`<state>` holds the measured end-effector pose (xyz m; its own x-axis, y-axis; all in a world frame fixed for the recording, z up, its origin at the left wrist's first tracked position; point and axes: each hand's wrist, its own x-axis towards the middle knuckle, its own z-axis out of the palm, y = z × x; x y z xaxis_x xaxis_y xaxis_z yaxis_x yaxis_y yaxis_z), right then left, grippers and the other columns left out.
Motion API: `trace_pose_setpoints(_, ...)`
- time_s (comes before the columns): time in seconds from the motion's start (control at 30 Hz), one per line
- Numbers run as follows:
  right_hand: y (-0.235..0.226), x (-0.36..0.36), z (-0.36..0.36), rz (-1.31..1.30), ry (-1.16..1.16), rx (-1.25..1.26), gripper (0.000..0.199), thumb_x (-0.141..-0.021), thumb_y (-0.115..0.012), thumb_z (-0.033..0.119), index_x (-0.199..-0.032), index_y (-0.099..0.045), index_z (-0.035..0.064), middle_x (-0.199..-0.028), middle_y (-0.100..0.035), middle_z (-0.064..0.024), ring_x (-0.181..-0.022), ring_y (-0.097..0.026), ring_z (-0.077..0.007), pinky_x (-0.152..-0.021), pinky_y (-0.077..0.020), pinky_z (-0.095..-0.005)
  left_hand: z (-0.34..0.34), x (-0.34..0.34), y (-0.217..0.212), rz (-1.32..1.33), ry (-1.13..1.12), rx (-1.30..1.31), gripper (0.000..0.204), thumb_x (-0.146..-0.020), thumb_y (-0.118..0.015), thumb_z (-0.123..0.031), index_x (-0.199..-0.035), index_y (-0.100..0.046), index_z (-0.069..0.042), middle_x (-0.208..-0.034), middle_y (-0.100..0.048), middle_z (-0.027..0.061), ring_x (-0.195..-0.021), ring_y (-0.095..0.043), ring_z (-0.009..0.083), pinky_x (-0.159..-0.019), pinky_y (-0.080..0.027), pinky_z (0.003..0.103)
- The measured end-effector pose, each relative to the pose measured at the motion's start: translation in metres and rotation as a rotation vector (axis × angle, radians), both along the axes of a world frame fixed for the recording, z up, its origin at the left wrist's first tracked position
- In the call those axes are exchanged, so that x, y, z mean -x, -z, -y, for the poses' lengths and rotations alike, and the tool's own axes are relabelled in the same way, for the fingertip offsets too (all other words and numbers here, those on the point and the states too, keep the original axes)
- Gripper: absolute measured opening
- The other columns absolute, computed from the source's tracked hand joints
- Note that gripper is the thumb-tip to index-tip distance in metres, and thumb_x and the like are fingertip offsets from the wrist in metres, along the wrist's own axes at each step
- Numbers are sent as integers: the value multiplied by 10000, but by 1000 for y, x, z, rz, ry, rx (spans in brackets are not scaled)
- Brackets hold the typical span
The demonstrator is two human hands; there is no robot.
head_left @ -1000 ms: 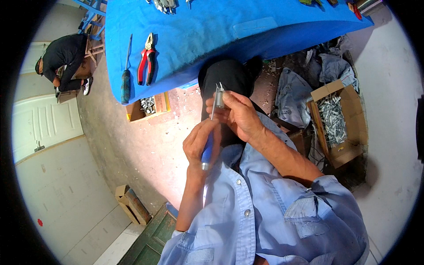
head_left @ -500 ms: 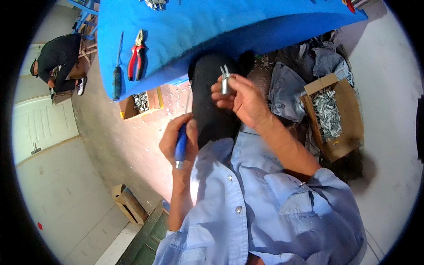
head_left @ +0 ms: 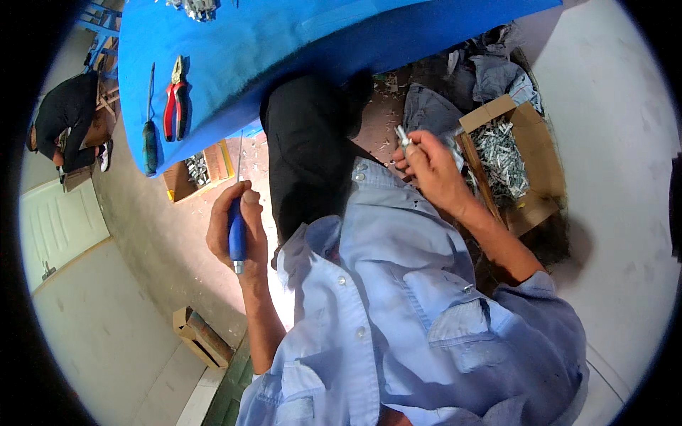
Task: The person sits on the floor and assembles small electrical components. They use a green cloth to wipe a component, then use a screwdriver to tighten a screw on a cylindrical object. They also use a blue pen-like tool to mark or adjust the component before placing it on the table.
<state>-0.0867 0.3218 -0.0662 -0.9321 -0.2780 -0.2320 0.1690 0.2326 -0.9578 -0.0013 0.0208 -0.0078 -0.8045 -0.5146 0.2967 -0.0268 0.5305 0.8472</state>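
Note:
My left hand is wrapped round the blue handle of a screwdriver, its thin metal shaft pointing up toward the table's edge. To the right, my right hand pinches a small silvery metal part with prongs at its upper end; my fingers hide some of it. That hand is beside an open cardboard box heaped with small metal parts.
On the blue-covered table lie red-handled pliers, another screwdriver and a metal pile. A smaller box of metal pieces stands below. Grey cloth lies near the right box. A person sits bent over at far left.
My right hand has moved right and slightly down with the metal part, from above my leg toward the box. The view has shifted; my left hand still grips the screwdriver.

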Motion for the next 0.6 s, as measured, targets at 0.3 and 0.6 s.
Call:
trace_pose_setpoints(0.3, 33, -37, -17, -675, -310, -495, 189, -993, -526, 133, -1137, -579, 24, -1031, -674, -205, -886, -679, -368, -696, -562, -462, 8, 5, 2, 14, 19, -11, 129, -919, -692, -30, -1041, -711, 8, -950, -741, 126, -780, -702, 156, -710, -567, 276)
trace_pose_setpoints(0.6, 4, 16, -8, 324, 375, 242, 202, -1048, -497, 200, -1118, -586, 32, -923, -656, -52, -635, -575, -84, -513, -431, -222, 51, 61, -33, -116, 80, 564, 241, -889, -728, -3, -1124, -677, -20, -1015, -716, 153, -855, -710, 233, -761, -556, 331)
